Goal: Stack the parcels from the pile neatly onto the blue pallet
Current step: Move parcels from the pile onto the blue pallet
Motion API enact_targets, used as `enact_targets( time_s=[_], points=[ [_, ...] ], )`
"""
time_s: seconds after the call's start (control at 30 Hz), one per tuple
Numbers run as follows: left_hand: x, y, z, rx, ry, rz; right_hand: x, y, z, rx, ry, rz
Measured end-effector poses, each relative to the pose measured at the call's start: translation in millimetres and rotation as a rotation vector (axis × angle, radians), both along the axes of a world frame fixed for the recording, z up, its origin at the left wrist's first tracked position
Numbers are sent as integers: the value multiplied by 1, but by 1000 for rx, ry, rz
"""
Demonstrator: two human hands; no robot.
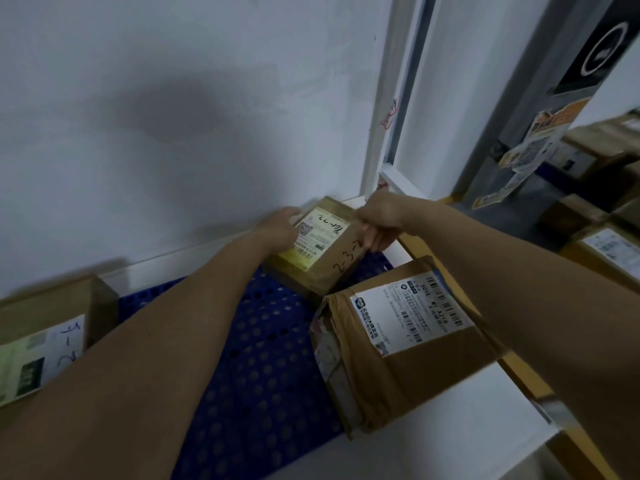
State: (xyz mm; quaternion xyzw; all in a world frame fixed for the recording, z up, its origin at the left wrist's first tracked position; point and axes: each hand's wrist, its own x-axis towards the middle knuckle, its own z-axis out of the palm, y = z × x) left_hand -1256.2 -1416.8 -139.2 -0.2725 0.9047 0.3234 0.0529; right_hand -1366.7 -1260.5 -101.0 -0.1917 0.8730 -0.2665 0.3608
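A small brown parcel (325, 251) with a yellow label sits at the far corner of the blue perforated pallet (256, 358), close to the white wall. My left hand (278, 228) grips its left side and my right hand (379, 225) grips its right far edge. A larger brown parcel (408, 344) with a white barcode label lies on the pallet's right side, just in front of the small one. Another parcel (45, 337) with a pale green label rests at the pallet's left edge, partly behind my left forearm.
The white wall (173, 116) and a white door frame (384, 133) bound the pallet at the back. Several more cardboard parcels (602, 216) are piled at the right on the floor. A grey door with stickers (530, 143) stands behind them.
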Motion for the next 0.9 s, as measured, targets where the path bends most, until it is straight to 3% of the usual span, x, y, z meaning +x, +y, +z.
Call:
enact_targets(
  time_s=[0.1, 0.2, 0.53, 0.63, 0.77, 0.9],
  points=[
    [13, 4, -11, -87, -57, 66, -17, -5, -3, -5, 289, -7],
    [32, 23, -18, -2, -171, 69, -18, -2, -13, 15, 185, 24],
    [38, 20, -10, -133, -216, -270, -19, 29, -18, 97, -38, 31],
    [45, 22, -10, 77, -7, -93, -14, 35, -22, 67, -92, 42],
    [50, 33, -23, 654, 292, 372, -8, 35, -20, 181, 24, 159],
    [51, 47, -43, 765, 289, 486, -9, 36, -22, 203, 62, 175]
  ],
)
